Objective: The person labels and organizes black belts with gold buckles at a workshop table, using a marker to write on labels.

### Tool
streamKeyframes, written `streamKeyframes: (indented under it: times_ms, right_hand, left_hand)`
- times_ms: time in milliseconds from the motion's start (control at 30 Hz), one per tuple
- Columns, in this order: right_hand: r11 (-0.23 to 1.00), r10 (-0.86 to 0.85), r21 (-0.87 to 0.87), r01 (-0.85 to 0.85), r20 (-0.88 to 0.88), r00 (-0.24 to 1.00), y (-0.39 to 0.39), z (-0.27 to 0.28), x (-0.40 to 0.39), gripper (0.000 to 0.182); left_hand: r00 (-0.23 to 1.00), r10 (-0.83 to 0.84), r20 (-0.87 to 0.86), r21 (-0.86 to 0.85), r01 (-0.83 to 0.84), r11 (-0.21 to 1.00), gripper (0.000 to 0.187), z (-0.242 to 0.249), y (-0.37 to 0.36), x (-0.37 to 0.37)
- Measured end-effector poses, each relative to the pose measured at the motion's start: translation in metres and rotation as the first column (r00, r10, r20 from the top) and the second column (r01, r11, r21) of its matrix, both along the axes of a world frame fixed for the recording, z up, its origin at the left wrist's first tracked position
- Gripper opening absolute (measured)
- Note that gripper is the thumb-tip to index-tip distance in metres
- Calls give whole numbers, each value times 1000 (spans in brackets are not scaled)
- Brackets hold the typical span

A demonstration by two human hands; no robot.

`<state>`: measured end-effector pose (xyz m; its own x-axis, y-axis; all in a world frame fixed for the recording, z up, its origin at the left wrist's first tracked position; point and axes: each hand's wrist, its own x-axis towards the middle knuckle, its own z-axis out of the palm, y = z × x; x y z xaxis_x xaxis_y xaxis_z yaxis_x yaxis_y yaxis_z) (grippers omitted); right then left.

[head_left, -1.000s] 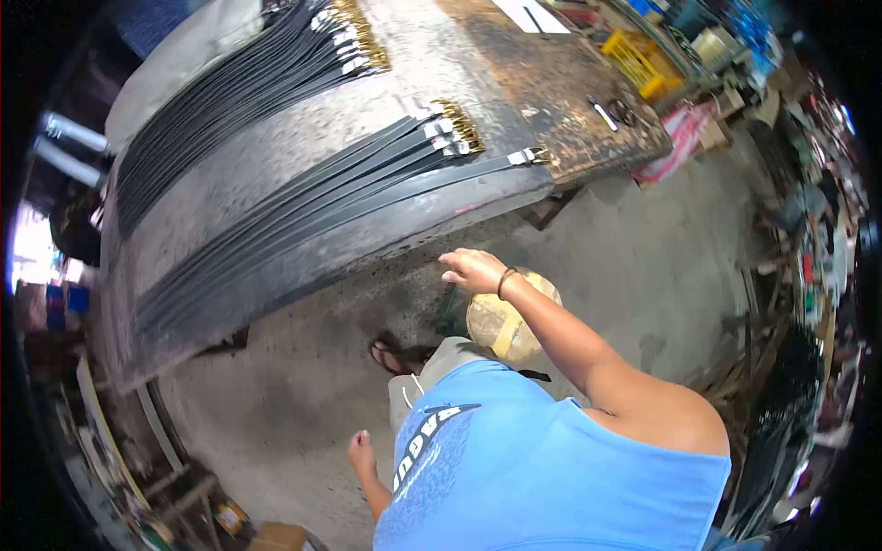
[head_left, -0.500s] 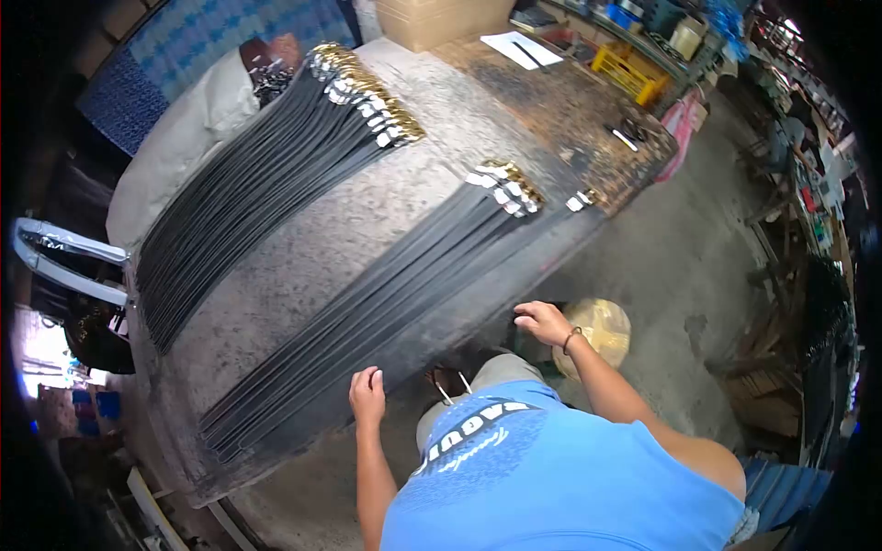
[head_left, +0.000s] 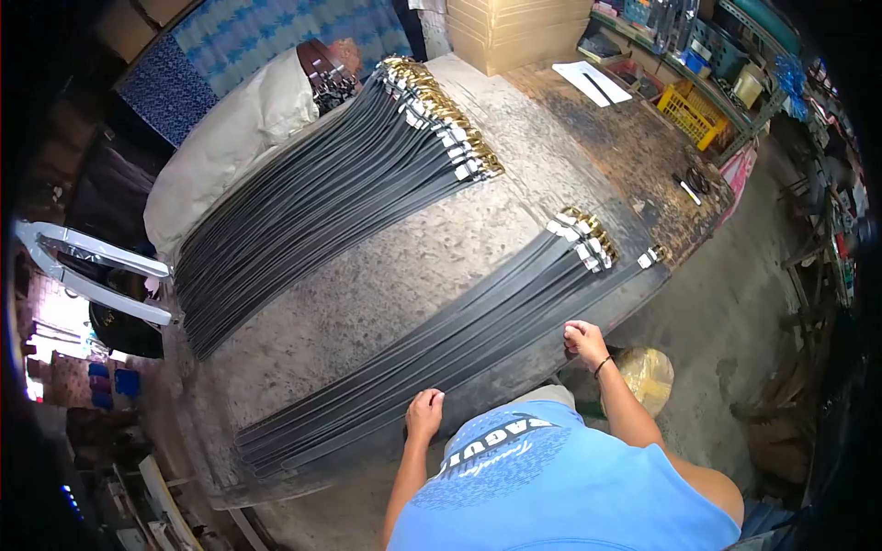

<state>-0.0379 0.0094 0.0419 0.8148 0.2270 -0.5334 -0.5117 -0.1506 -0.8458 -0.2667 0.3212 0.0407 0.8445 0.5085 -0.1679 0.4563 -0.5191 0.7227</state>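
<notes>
My left hand (head_left: 424,413) is over the near edge of the table, its fingers curled in and the thumb against them. Farther right, my right hand (head_left: 585,340) is also closed, with no strap showing from it. Both are close to the smaller row of black belts (head_left: 413,354), which lie side by side with gold buckles and white tags (head_left: 585,241) at the far right end. One belt's buckle end (head_left: 650,257) sits apart, nearer the edge. A larger row of black belts (head_left: 294,197) lies across the table, also with gold buckles (head_left: 450,119).
The worn table (head_left: 367,303) carries a pale sack (head_left: 220,138) with brown belts, a cardboard box (head_left: 514,32), white paper (head_left: 591,83) and a marker (head_left: 690,193). A yellow crate (head_left: 691,112) stands behind. A round taped stool (head_left: 646,381) is by my right arm.
The view has shifted, so the table sits farther right and lower. My hands have come in closer to the nearer belts. My right hand's fingers, spread before, are now curled.
</notes>
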Motion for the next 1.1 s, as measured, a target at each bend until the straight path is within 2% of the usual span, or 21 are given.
streamKeyframes:
  times_ms: [100, 167, 200, 267, 300, 433, 733, 900, 1100]
  right_hand:
    - [991, 24, -133, -27, -20, 1000, 4, -9, 16, 21]
    - [992, 33, -122, -42, -71, 997, -1, -10, 24, 19]
    - [993, 39, -108, -52, -118, 992, -1, -9, 30, 18]
    - [988, 29, -144, -52, -158, 987, -2, -17, 38, 18]
    - [987, 34, -149, -60, -171, 985, -3, -18, 41, 18]
    - [985, 39, -155, -74, -220, 975, -5, -12, 43, 21]
    - [971, -13, -237, -40, -217, 976, -2, -13, 44, 29]
    - [962, -60, -275, 0, -210, 976, 4, -9, 43, 29]
    - [956, -123, -285, 71, -171, 978, 10, -10, 39, 27]
  left_hand:
    - [994, 59, -91, 45, -55, 997, 18, 0, 11, 10]
    - [955, 29, -295, -196, -90, 976, 25, 6, 20, 18]
    - [956, 34, -290, -197, -95, 976, 25, 4, 24, 20]
    - [952, 14, -307, -452, -159, 878, 34, -3, 32, 19]
    - [952, 20, -305, -454, -164, 876, 34, -6, 37, 21]
    - [917, -29, -398, -719, -292, 631, 37, -13, 54, 21]
    - [881, -209, -423, -803, -258, 538, 42, -8, 70, 29]
    - [880, -251, -403, -844, -251, 475, 40, -9, 73, 29]
    - [892, -269, -364, -855, -206, 475, 39, -12, 77, 28]
